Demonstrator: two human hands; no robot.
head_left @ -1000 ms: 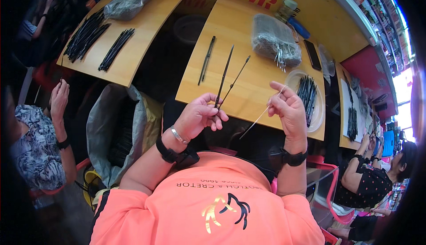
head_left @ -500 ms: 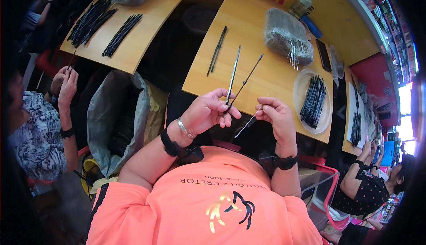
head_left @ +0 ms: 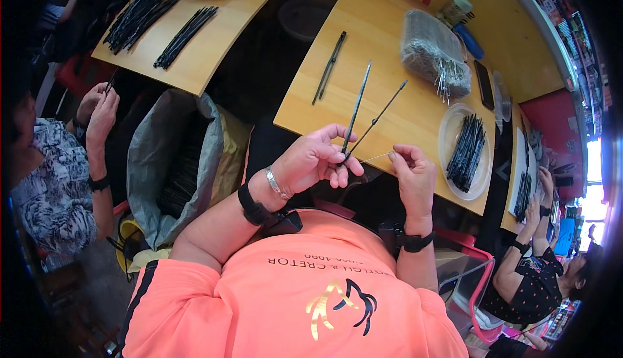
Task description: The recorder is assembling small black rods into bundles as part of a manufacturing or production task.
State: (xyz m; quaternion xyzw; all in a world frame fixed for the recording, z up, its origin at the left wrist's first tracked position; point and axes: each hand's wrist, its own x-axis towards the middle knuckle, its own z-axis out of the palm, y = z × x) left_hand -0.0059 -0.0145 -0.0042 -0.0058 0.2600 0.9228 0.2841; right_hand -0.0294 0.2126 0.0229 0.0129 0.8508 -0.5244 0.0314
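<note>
My left hand [head_left: 317, 163], palm partly up, grips a long dark tapered rod [head_left: 359, 105] and a thin black rod with small knobs [head_left: 383, 112]. They spread apart in a V above the fingers. A thin light wire [head_left: 376, 157] is pinched in my right hand [head_left: 415, 176]; its other end reaches toward the base of the rods at my left fingers. Whether it touches them, I cannot tell. On the wooden table [head_left: 383, 53] lie a pair of dark thin rods [head_left: 329, 67] and a round clear tray [head_left: 449, 177] with a bundle of black rods [head_left: 466, 153].
Toward the back right are a plastic bag of thin metal wires [head_left: 431, 53], a dark phone [head_left: 483, 85], a blue object [head_left: 468, 41] and a jar [head_left: 454, 9]. An open sack [head_left: 141, 170] stands left. People work at neighbouring tables on both sides.
My right hand has moved slightly right and turned the wire from pointing down-left to pointing at my left hand's rods. In the picture, table and hands have shifted a little right.
</note>
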